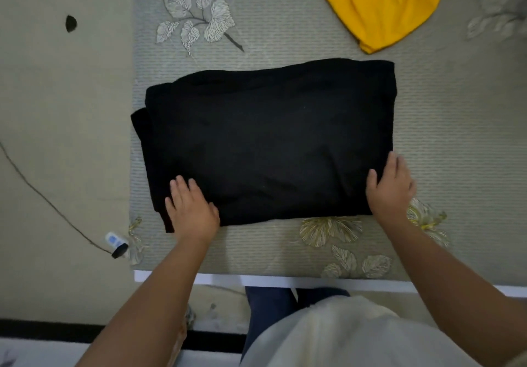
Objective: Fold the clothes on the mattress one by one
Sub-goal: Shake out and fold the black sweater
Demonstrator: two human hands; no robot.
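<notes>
Matt black cloth garment (268, 144) on ribbed woven mattress (456, 127).

Beige floor (62, 138) lying left of mattress; thin dark cable (42, 192) trailing across it to small black-and-white device (116, 245); dark spot (70, 23) showing farther back.

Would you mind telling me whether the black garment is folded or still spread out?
Folded: the black garment lies as a compact rectangle with a layer peeking out at its left edge, and the left hand and right hand rest on it.
</notes>
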